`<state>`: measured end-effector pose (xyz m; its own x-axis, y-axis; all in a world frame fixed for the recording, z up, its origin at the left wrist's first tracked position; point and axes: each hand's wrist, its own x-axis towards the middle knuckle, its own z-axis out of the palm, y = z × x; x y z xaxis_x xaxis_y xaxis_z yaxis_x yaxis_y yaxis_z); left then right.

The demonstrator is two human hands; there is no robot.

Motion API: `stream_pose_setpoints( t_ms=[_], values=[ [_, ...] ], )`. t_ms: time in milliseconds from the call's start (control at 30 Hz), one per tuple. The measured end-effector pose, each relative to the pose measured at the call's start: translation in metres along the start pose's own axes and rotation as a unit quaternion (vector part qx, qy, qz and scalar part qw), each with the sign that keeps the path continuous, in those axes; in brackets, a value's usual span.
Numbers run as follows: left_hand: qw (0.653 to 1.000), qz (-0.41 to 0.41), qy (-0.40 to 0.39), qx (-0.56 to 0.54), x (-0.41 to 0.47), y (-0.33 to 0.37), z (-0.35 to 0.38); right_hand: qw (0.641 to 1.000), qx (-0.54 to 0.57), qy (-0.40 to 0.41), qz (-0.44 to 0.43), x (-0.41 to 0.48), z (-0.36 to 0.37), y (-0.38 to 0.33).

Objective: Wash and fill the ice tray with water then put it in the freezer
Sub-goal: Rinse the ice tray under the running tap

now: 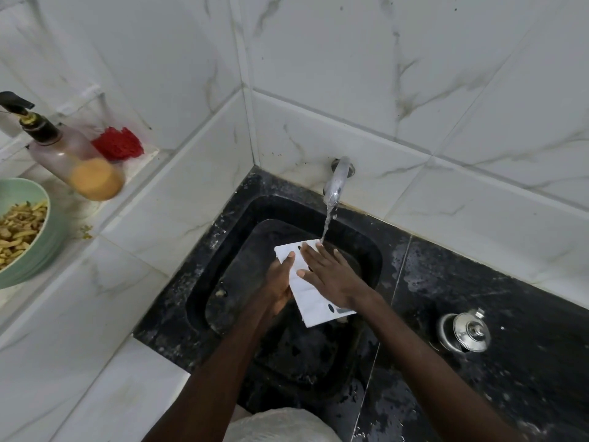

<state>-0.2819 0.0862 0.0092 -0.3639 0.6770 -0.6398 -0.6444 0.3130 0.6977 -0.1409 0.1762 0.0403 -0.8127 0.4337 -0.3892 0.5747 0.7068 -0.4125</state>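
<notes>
Head view: white ice tray [307,290] under running water [328,223].

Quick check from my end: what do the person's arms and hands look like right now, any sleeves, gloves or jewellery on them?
Both forearms are bare as far as the view shows, with no sleeve cuffs in sight. The left hand and the right hand wear no gloves, and no rings, watch or bracelets show. The fingernails look short and unpainted. At the bottom edge, between the arms, some pale whitish clothing shows.
</notes>
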Motion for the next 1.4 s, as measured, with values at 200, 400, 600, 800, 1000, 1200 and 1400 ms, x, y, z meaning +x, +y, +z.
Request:
stream_pose_setpoints(
  t_ms=[200,400,600,800,1000,1200,1400],
  values=[
    [0.998,0.001,0.055,-0.016,0.004,-0.003,0.003,1.000,0.021,-0.009,-0.016,-0.034,0.003,-0.004],
    [0.995,0.013,0.101,-0.010,0.014,0.010,-0.011,0.992,0.118,-0.026,-0.026,-0.066,0.013,-0.009],
    [0.995,-0.037,0.085,0.030,0.010,0.013,-0.009,0.975,0.209,0.075,-0.016,-0.065,0.043,-0.009],
    [0.995,-0.076,0.061,0.036,-0.003,0.013,0.004,0.854,0.435,0.249,0.139,-0.060,0.066,-0.029],
    [0.994,-0.078,0.061,0.046,-0.007,-0.033,-0.003,0.637,0.723,0.217,0.156,-0.064,0.063,-0.042],
    [0.996,-0.057,0.028,-0.060,-0.022,-0.033,0.006,0.644,0.720,0.192,0.171,-0.071,0.065,-0.041],
    [0.995,-0.017,0.061,-0.077,-0.005,-0.021,0.004,0.852,0.403,0.283,0.176,-0.079,0.049,-0.007]
  ],
)
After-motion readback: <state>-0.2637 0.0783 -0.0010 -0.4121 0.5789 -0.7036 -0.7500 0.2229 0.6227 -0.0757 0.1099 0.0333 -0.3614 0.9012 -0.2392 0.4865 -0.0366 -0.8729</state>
